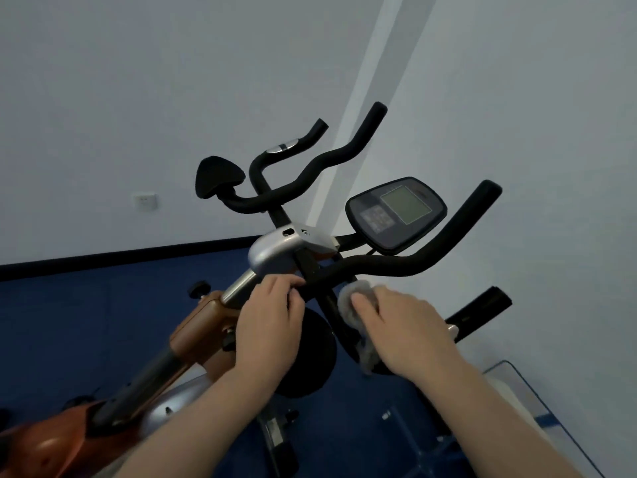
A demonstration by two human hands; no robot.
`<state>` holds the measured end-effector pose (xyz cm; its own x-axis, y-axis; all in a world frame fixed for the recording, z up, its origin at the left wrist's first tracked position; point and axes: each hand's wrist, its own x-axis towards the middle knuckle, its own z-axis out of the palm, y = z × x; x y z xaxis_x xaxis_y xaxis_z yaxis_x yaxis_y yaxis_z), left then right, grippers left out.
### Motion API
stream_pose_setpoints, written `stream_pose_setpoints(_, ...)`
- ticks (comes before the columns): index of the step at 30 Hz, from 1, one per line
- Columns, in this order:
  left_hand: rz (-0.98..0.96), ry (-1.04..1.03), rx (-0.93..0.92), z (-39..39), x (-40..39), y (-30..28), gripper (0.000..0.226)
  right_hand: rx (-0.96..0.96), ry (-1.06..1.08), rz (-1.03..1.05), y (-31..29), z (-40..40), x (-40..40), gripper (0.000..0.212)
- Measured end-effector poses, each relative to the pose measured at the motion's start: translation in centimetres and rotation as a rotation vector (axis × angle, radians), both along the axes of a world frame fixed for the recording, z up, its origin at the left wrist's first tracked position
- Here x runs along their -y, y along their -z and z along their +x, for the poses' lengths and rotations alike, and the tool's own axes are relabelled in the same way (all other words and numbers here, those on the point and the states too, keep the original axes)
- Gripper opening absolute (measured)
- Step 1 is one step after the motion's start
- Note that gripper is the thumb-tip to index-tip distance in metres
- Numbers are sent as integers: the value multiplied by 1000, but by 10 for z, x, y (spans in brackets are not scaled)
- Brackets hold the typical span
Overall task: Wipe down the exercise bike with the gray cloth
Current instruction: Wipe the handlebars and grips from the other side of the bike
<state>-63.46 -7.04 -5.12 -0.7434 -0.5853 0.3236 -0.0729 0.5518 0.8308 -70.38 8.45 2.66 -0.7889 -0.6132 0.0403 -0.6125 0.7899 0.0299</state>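
The exercise bike (275, 251) fills the middle of the view, with black foam handlebars (431, 257), a silver stem cover and an orange-brown frame at lower left. Its console (396, 215) with a grey screen sits right of centre. My left hand (272, 315) grips the black bar just below the silver cover. My right hand (403, 326) presses the gray cloth (348, 305) against the black bar below the right handlebar. Part of the cloth hangs down under my palm.
A white wall stands behind the bike, with a socket (145, 202) at left. The floor (86, 322) is dark blue. A black pad (217, 175) sticks out at upper left. A clear-edged white object (510, 391) lies at lower right.
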Motion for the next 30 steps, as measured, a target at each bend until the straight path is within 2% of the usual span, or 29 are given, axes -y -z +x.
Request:
stream_pose_setpoints(1, -29, -18, -19, 0, -1, 1, 21, 3, -33, 125, 14, 7, 4, 38)
stream_pose_setpoints(3, -61, -41, -32, -1, -2, 3, 24, 63, 22, 156, 36, 15, 12, 41)
stream_pose_setpoints(5, -78, -53, -41, -2, -2, 5, 25, 163, 99, 87, 43, 2, 25, 41)
stream_pose_setpoints(9, -78, -62, -33, -2, -2, 9, 22, 494, 100, -30, 32, -30, 46, 43)
stream_pose_setpoints(11, -60, -78, -34, -2, -3, 10, 20, 488, 89, -31, 34, -27, 36, 50)
stream_pose_setpoints(14, -50, -88, -36, -2, -4, 9, 19, 316, 13, 82, 48, -13, 12, 37)
stream_pose_setpoints(16, -87, -102, -37, -1, -5, 7, 19, 328, 6, 73, 46, -17, 15, 38)
stream_pose_setpoints(18, -236, -132, -9, -1, -6, 5, 16, 370, -29, 42, 39, -22, 28, 36)
stream_pose_setpoints(21, -470, -156, 32, -3, -13, 1, 16, 469, -24, -117, 36, -22, 34, 37)
stream_pose_setpoints(23, -506, -121, 28, -4, -15, -2, 16, 399, -54, -53, 37, -18, 22, 44)
stream_pose_setpoints(26, -516, -71, -27, -4, -12, 0, 21, 157, -229, 197, 33, -8, -12, 43)
stream_pose_setpoints(30, -533, -23, -86, -8, -6, 4, 18, -115, -416, 337, 31, -5, -34, 41)
